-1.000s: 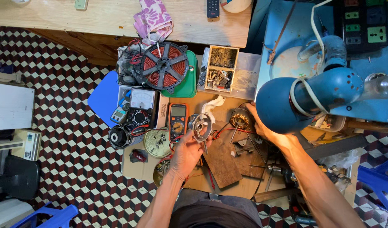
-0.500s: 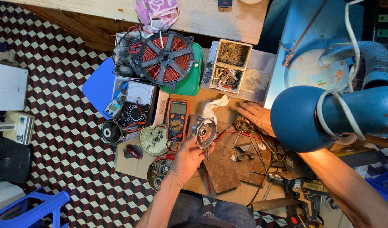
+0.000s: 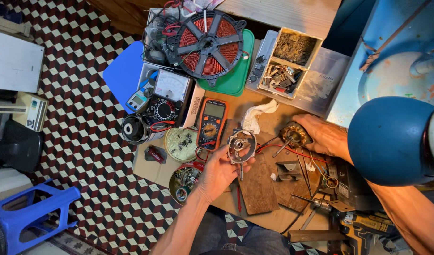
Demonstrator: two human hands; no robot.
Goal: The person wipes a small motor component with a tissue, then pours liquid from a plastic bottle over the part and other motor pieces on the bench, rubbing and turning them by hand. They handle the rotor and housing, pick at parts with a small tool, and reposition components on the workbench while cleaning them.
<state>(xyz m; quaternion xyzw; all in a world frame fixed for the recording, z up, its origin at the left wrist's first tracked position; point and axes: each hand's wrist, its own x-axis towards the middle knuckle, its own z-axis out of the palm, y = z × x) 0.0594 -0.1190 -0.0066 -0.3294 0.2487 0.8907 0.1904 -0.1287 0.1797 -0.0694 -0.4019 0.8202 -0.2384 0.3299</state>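
round metal motor end cover (image 3: pixel 241 146) now lifted clear of the bench and held a little above the dark wooden board (image 3: pixel 257 185), where half a second back sat lower and closer to the orange digital multimeter (image 3: pixel 211 123); judged as a part picked up for inspection or fitting, not yet joined to anything. pinched at its lower rim by the left hand (image 3: pixel 220 174), fingers curled shut around it, palm turned up, forearm coming in from the bottom edge. copper-wound motor stator (image 3: pixel 293 135) resting on the bench to the right, well apart from the cover, with red leads trailing off it; covered from above by the right hand (image 3: pixel 323 137), fingers closed over its far side, much as a moment ago. further out: analog meter (image 3: pixel 170 93), red coil disc (image 3: pixel 207 43) on a green tray (image 3: pixel 236 80), compartment box of small parts (image 3: pixel 289 63), cordless drill (image 3: pixel 363 225) at the lower right, blue fan housing (image 3: pixel 391 140) hiding the right forearm.
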